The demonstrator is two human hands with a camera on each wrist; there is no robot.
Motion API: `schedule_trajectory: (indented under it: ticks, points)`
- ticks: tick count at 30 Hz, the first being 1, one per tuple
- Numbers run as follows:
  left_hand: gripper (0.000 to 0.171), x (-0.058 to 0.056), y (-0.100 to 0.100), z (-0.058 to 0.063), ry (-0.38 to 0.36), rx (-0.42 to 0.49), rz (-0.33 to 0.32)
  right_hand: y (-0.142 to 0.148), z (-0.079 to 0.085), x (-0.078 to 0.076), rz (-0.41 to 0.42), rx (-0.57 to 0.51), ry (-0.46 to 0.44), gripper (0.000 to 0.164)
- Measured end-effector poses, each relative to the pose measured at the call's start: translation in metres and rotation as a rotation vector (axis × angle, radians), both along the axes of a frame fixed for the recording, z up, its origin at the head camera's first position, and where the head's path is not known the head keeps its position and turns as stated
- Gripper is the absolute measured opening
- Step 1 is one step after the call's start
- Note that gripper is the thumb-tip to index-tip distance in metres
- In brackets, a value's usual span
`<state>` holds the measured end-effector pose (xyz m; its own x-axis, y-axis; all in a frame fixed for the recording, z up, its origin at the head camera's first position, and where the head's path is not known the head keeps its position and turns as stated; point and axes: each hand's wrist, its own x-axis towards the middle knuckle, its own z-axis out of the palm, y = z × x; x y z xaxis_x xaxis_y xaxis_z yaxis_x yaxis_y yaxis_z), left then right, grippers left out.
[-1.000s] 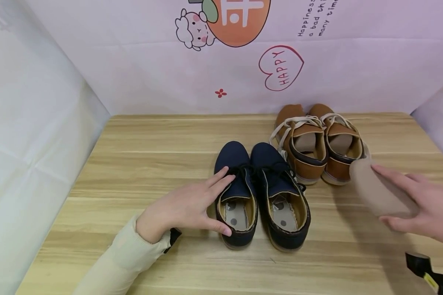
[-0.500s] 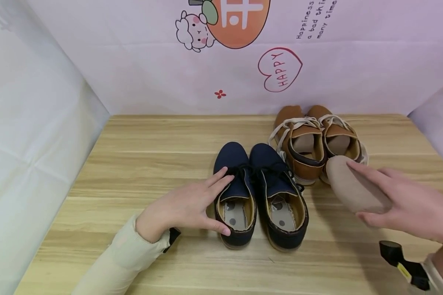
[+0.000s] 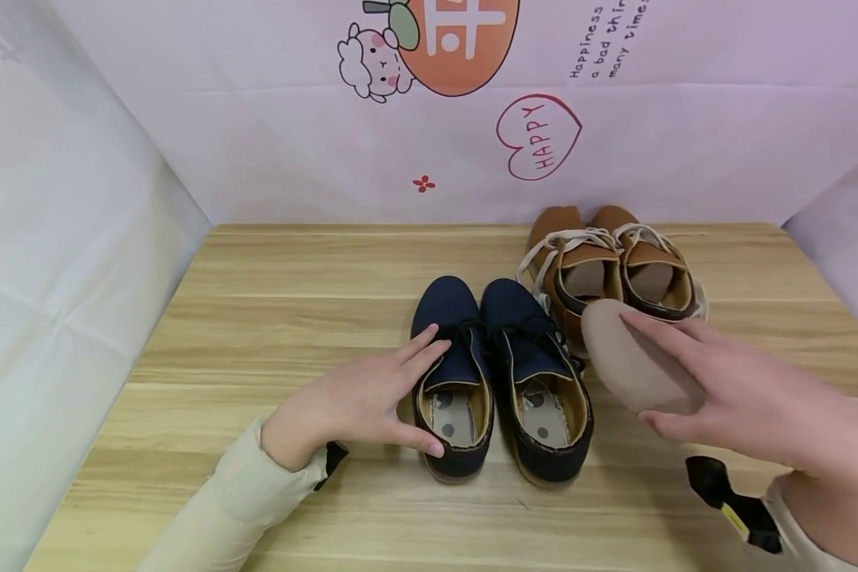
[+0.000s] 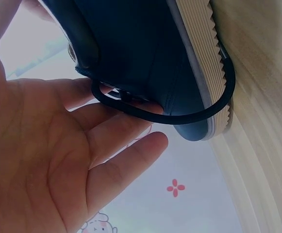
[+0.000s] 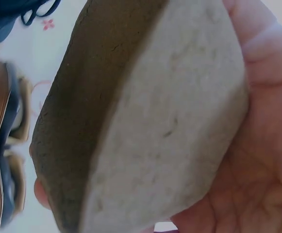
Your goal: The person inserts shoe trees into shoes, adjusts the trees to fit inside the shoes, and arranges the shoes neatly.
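Two navy shoes with black laces, a left one (image 3: 445, 302) and a right one (image 3: 508, 306), stand side by side, heels toward me. My left hand (image 3: 361, 397) rests against the left shoe, thumb by the heel and fairly straight fingers near the laces. In the left wrist view a loop of black lace (image 4: 165, 118) passes in front of its fingers. My right hand (image 3: 743, 389) grips a rounded beige shoe filler (image 3: 636, 369) above the table, between the right navy shoe and the brown pair. In the right wrist view that filler (image 5: 165, 126) shows a hollow, rough underside.
Two brown shoes (image 3: 558, 218) with white laces stand at the back right, beige fillers (image 3: 651, 280) inside them. They sit on a wooden tabletop (image 3: 279, 318), which meets a printed white backdrop (image 3: 272, 151). Grey insoles (image 3: 543, 413) show inside the navy shoes.
My right hand has moved left with the shoe filler, from right of the brown shoes to in front of them, close to the right navy shoe. My left hand stays put.
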<state>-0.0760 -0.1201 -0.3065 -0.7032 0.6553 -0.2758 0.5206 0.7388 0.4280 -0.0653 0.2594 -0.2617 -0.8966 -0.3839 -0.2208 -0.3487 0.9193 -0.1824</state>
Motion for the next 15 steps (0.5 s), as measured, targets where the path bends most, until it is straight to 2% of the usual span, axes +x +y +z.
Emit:
schedule_trajectory:
  ticks: [6,15]
  points:
    - [0.116,0.0,0.0,0.0,0.008,0.002,-0.001,-0.02,0.006,0.004,0.027,-0.031,0.018,0.11]
    - [0.116,0.0,-0.001,0.0,0.001,0.011,-0.001,-0.042,0.009,0.011,0.156,-0.094,0.071,0.108]
